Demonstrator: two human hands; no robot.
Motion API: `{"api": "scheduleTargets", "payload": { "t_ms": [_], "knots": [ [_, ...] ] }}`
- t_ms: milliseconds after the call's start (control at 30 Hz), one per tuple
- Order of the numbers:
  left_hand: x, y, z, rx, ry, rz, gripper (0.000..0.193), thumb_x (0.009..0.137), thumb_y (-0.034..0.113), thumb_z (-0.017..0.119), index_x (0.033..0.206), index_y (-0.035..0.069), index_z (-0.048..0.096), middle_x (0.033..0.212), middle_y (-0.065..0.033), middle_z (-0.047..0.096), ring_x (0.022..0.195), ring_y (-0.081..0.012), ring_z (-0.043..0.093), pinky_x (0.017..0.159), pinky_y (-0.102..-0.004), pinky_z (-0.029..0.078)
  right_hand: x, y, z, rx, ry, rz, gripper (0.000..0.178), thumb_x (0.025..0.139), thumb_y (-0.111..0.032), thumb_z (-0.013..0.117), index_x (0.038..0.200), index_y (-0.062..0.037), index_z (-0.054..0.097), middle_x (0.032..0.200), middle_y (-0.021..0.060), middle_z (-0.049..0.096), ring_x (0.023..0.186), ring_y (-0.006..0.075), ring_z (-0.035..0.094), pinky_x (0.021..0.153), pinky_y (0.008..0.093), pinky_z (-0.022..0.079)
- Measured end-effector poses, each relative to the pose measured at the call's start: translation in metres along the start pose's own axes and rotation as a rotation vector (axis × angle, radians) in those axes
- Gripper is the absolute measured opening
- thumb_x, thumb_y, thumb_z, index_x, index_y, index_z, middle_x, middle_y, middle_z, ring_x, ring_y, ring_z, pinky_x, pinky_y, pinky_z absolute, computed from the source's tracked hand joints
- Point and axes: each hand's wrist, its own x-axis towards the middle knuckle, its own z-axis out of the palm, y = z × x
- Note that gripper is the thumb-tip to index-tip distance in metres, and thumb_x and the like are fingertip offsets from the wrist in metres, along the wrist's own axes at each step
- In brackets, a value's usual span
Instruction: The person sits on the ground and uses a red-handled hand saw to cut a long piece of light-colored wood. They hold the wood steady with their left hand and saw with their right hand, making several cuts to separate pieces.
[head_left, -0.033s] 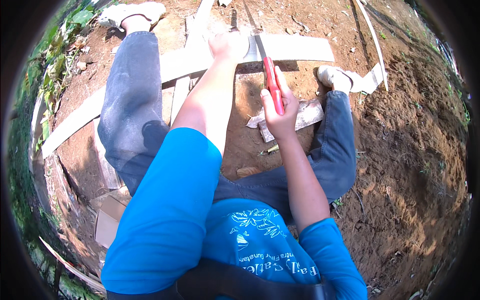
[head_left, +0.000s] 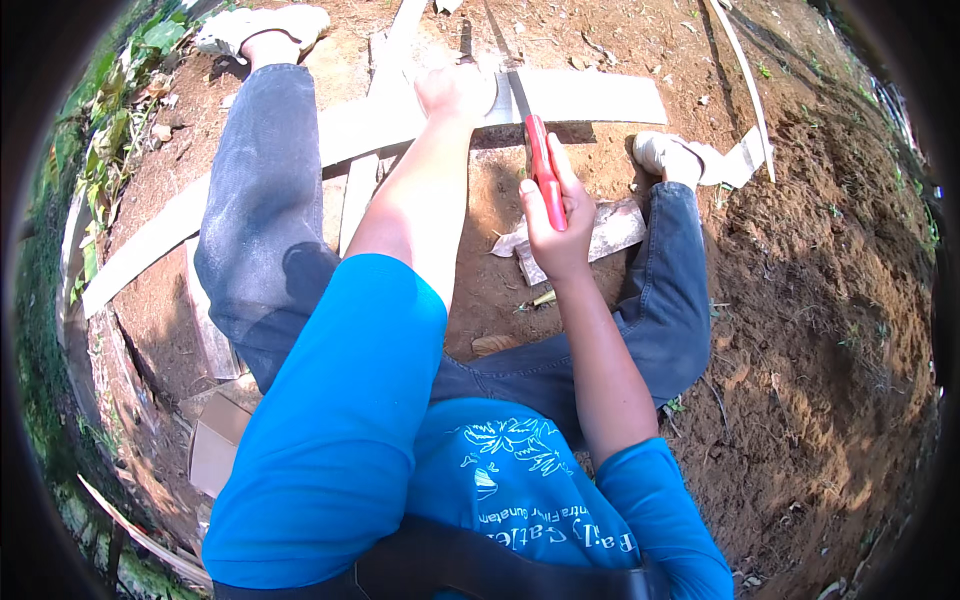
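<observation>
A long white board (head_left: 590,96) lies crosswise on the ground between my outstretched legs. My left hand (head_left: 452,92) presses down on it with fingers that look curled at its surface; strong glare washes out the fingertips. Just right of that hand, the thin dark blade of a saw (head_left: 520,95) crosses the board and points away from me. Its red handle (head_left: 543,165) is wrapped by my right hand (head_left: 562,225), with the thumb along one side. Whether the blade has cut into the board cannot be made out.
Under the white board runs a narrow wooden strip (head_left: 360,195). Between my knees lie a pale scrap of wood (head_left: 618,228) and a dry leaf (head_left: 492,345). A brown box (head_left: 217,440) sits by my left hip; green plants (head_left: 110,130) line the left side. Bare soil stretches right.
</observation>
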Motion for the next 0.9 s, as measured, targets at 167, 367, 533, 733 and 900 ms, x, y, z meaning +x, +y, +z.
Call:
{"api": "scheduleTargets", "payload": {
  "t_ms": [167,367,533,733,900],
  "knots": [
    [-0.008,-0.001,-0.003,0.066,0.191,0.03,0.059,0.102,0.048,0.038,0.085,0.012,0.081,0.091,-0.0115,0.076,0.105,-0.027,0.067,0.115,-0.0566,0.026,0.003,-0.011,-0.003,0.024,0.011,0.033,0.061,0.094,0.002,0.061,0.152,0.0034,0.042,0.117,0.0062,0.066,0.082,0.0038,0.056,0.071,0.0193,0.047],
    [-0.01,-0.006,0.007,-0.071,0.232,0.059,0.063,0.103,0.048,0.037,0.072,0.014,0.08,0.075,-0.0097,0.074,0.102,-0.0265,0.066,0.119,-0.0608,0.016,-0.002,-0.015,-0.01,-0.008,0.027,0.085,0.06,0.095,0.001,0.061,0.153,0.0009,0.043,0.102,0.0,0.066,0.074,0.0024,0.052,0.065,0.0192,0.045],
    [-0.012,-0.001,0.013,-0.155,0.363,0.088,0.063,0.102,0.046,0.039,0.063,0.014,0.077,0.067,-0.0087,0.072,0.099,-0.0276,0.067,0.119,-0.0606,0.016,-0.02,0.005,-0.008,-0.047,0.03,0.077,0.059,0.096,-0.001,0.06,0.152,0.0013,0.043,0.107,0.0023,0.066,0.079,0.0045,0.055,0.071,0.0203,0.047],
    [-0.009,-0.008,0.016,-0.178,0.297,0.069,0.062,0.101,0.046,0.04,0.064,0.014,0.077,0.067,-0.01,0.072,0.086,-0.0286,0.07,0.115,-0.0586,0.025,-0.034,0.042,-0.012,-0.156,0.022,-0.021,0.06,0.097,-0.001,0.06,0.154,-0.0008,0.041,0.108,0.0047,0.063,0.083,0.0077,0.056,0.075,0.0227,0.048],
    [-0.009,-0.006,0.006,-0.109,0.274,0.056,0.06,0.1,0.045,0.04,0.065,0.015,0.077,0.07,-0.0077,0.073,0.083,-0.0278,0.07,0.11,-0.0522,0.034,-0.022,-0.018,-0.02,-0.144,0.034,0.082,0.061,0.096,-0.001,0.061,0.154,-0.0047,0.043,0.101,0.0003,0.062,0.071,0.0033,0.051,0.061,0.0197,0.044]
  ]
}}
